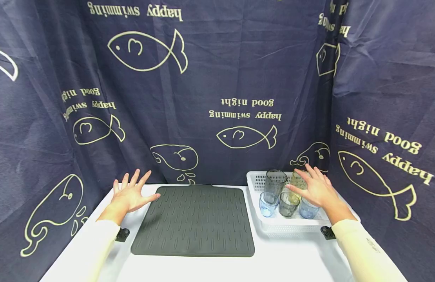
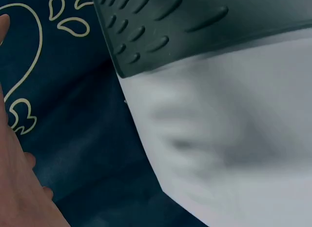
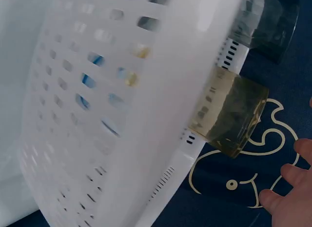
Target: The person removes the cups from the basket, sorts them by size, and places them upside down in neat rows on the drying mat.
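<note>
My left hand hovers with spread fingers at the left edge of a dark grey ridged mat; it holds nothing. On the other side, my right hand is held out above a white perforated basket, fingers apart and nothing in them. Inside the basket stand several drinking glasses: a tall grey glass, a yellow glass partly behind the right hand, a blue glass, a short grey glass and another blue glass. The right wrist view shows the yellow glass rising over the basket's rim.
A white table carries the mat and the basket, with the basket right of the mat. Dark blue curtain printed with fish and whales hangs close behind the table and along both sides. Each wrist wears a small black device.
</note>
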Demonstrator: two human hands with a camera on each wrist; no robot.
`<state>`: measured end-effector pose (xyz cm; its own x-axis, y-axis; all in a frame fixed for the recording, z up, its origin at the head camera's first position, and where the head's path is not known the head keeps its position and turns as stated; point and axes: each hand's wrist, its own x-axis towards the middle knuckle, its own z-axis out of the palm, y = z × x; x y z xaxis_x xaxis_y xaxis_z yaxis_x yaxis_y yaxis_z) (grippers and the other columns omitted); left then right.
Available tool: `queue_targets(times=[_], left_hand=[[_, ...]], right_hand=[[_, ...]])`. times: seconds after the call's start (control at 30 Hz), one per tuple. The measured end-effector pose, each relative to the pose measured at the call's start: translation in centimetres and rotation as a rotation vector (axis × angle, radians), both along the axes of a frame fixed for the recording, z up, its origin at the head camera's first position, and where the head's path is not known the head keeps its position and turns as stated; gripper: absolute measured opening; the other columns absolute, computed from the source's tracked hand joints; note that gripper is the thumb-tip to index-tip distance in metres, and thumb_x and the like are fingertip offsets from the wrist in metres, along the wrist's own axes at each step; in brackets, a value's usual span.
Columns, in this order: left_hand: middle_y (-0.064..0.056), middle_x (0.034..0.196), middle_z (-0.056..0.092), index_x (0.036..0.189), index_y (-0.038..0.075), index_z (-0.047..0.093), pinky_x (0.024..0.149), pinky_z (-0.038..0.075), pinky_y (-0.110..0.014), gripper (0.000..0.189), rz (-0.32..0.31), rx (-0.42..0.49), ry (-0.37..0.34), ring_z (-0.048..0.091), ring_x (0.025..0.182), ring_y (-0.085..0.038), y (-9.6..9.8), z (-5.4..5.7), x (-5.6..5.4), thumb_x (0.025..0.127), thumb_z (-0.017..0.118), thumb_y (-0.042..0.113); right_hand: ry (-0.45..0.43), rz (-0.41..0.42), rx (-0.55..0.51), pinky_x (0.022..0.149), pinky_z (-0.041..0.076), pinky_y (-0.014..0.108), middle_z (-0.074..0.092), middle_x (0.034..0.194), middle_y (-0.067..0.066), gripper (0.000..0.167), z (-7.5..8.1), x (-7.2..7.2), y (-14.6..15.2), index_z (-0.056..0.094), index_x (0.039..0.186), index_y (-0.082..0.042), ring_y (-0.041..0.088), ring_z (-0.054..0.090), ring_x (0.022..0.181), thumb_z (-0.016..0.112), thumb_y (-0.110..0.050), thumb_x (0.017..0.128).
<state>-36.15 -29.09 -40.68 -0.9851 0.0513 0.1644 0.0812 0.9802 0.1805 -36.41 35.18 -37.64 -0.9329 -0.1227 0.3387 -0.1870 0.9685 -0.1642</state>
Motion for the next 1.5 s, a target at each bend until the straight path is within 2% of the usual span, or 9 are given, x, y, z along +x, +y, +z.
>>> queue_targets(times=[0.37, 0.57, 0.77, 1.13, 1.2, 1.27, 1.37, 1.4, 1.5], left_hand=[[-0.021, 0.171, 0.011, 0.164, 0.031, 0.017, 0.113, 0.000, -0.081, 0.106, -0.049, 0.049, 0.054, 0.008, 0.153, -0.058, 1.9, -1.3, 1.3, 0.082, 0.052, 0.087], [-0.019, 0.172, 0.012, 0.164, 0.030, 0.020, 0.115, 0.002, -0.078, 0.103, -0.073, 0.064, 0.089, 0.009, 0.153, -0.057, 3.2, -2.0, 2.0, 0.083, 0.056, 0.083], [-0.019, 0.172, 0.013, 0.164, 0.030, 0.020, 0.116, 0.007, -0.077, 0.102, -0.104, 0.111, 0.128, 0.012, 0.153, -0.056, 4.3, -2.9, 2.9, 0.084, 0.061, 0.079], [-0.017, 0.171, 0.017, 0.163, 0.032, 0.024, 0.115, 0.015, -0.076, 0.100, -0.205, 0.293, 0.168, 0.016, 0.154, -0.052, 8.1, -4.5, 4.9, 0.083, 0.072, 0.067], [-0.016, 0.171, 0.019, 0.163, 0.032, 0.025, 0.115, 0.017, -0.077, 0.100, -0.223, 0.324, 0.172, 0.017, 0.154, -0.052, 8.8, -4.6, 5.4, 0.083, 0.074, 0.065], [-0.014, 0.171, 0.018, 0.163, 0.033, 0.024, 0.114, 0.018, -0.079, 0.100, -0.237, 0.350, 0.163, 0.017, 0.154, -0.051, 9.6, -4.8, 5.9, 0.083, 0.074, 0.065], [-0.012, 0.172, 0.017, 0.163, 0.034, 0.023, 0.113, 0.019, -0.081, 0.100, -0.256, 0.387, 0.138, 0.018, 0.155, -0.050, 10.5, -5.1, 6.6, 0.083, 0.075, 0.064], [-0.012, 0.173, 0.016, 0.163, 0.034, 0.022, 0.113, 0.018, -0.081, 0.100, -0.265, 0.406, 0.124, 0.017, 0.155, -0.049, 10.8, -5.2, 6.8, 0.083, 0.075, 0.063], [-0.012, 0.172, 0.017, 0.163, 0.034, 0.023, 0.112, 0.020, -0.081, 0.099, -0.283, 0.453, 0.112, 0.018, 0.155, -0.049, 11.7, -5.4, 7.4, 0.084, 0.075, 0.062]], right_hand=[[0.157, 0.101, -0.053, 0.110, 0.028, 0.077, 0.034, 0.161, 0.029, 0.077, -1.7, 1.5, -0.1, 0.054, 0.147, -0.012, 0.056, 0.030, 0.146, 0.071, -0.059, 0.088], [0.188, 0.140, -0.087, 0.106, 0.031, 0.078, 0.037, 0.159, 0.027, 0.074, -2.3, 2.4, -0.2, 0.056, 0.145, -0.012, 0.055, 0.035, 0.143, 0.074, -0.054, 0.087], [0.238, 0.225, -0.214, 0.106, 0.033, 0.075, 0.042, 0.155, 0.029, 0.069, -3.2, 3.1, 0.0, 0.061, 0.139, -0.008, 0.057, 0.037, 0.140, 0.083, -0.039, 0.082], [0.192, 0.236, -0.355, 0.104, 0.036, 0.073, 0.045, 0.152, 0.024, 0.069, -4.3, 3.7, 0.8, 0.062, 0.140, -0.011, 0.053, 0.041, 0.138, 0.088, -0.033, 0.080], [0.195, 0.233, -0.377, 0.112, 0.037, 0.061, 0.047, 0.150, 0.022, 0.068, -4.5, 3.8, 1.0, 0.062, 0.139, -0.011, 0.047, 0.043, 0.137, 0.089, -0.031, 0.079], [0.206, 0.232, -0.396, 0.114, 0.038, 0.036, 0.050, 0.149, 0.020, 0.067, -4.7, 3.9, 1.2, 0.063, 0.138, -0.011, 0.032, 0.046, 0.137, 0.090, -0.030, 0.079], [0.235, 0.242, -0.414, 0.100, 0.033, 0.009, 0.054, 0.145, 0.017, 0.064, -5.0, 4.0, 1.6, 0.065, 0.134, -0.011, 0.002, 0.044, 0.131, 0.091, -0.026, 0.078], [0.237, 0.247, -0.423, 0.097, 0.032, 0.006, 0.054, 0.144, 0.017, 0.063, -5.0, 4.0, 1.7, 0.066, 0.134, -0.010, -0.007, 0.042, 0.129, 0.091, -0.024, 0.077], [0.231, 0.253, -0.437, 0.092, 0.039, 0.011, 0.055, 0.141, 0.018, 0.062, -5.0, 4.0, 2.0, 0.066, 0.132, -0.008, -0.021, 0.034, 0.122, 0.091, -0.021, 0.077]])
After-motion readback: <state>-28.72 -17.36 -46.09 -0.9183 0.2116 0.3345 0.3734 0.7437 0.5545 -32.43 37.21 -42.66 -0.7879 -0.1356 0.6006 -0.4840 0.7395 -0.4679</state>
